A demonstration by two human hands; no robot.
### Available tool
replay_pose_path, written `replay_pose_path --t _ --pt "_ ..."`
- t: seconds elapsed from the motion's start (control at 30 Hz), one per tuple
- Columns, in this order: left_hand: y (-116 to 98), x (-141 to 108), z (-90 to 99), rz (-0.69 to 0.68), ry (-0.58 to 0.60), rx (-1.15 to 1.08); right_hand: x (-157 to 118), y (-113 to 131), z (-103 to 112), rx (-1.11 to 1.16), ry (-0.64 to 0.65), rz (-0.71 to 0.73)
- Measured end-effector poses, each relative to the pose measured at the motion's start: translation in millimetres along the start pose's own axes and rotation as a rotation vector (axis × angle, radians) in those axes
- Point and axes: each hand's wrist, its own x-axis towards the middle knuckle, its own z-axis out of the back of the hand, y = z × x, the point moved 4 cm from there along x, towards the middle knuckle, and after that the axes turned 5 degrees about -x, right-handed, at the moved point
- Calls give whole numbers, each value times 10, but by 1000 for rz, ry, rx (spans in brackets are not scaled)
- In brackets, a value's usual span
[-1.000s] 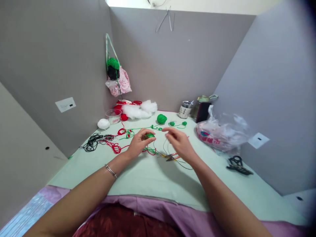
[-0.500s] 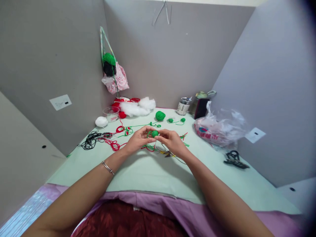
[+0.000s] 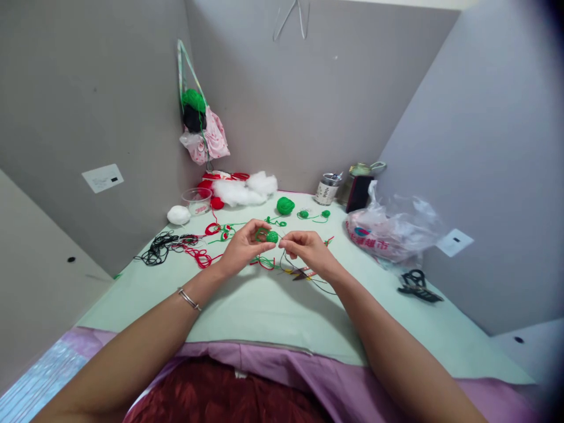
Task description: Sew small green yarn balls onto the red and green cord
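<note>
My left fingers (image 3: pixel 266 247) cradle the little green ball (image 3: pixel 272 237) at twelve o'clock; right fingers (image 3: pixel 296 237) are pinched narrow at its four, probably on dark thread (image 3: pixel 282 257). Keep the ball steady, tension light. Bigger green yarn (image 3: pixel 285 205) sits beyond, around twelve.

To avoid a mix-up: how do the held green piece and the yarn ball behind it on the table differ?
The green piece is in the left hand; the yarn ball rests on the table. The green piece looks smaller than the yarn ball. Both are green and rounded.
</note>
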Motion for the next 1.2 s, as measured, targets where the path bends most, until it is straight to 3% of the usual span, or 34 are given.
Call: replay_pose_path --t 0.2,0.3,0.4,0.57,0.7,0.9,1.0,1.2 --pt "-28 -47 -54 -136 71 315 -16 33 74 79 -94 35" --pt "-22 -50 -30 -158 14 383 -55 89 -15 -11 -76 93" --pt "8 -32 26 -118 -64 278 -93 133 -116 -174 -53 195" --pt "-7 15 58 -50 -73 -24 -115 124 -175 -316 -72 290" --pt "-62 35 71 24 -76 -132 -131 108 -152 -274 -89 291" --pt "-35 38 110 118 -124 -279 -151 116 -66 -130 -262 262" --pt "-28 41 102 136 -131 -330 -150 117 -83 -61 -247 234" --pt "-25 36 68 157 -106 -356 -188 185 -88 -233 -332 312"
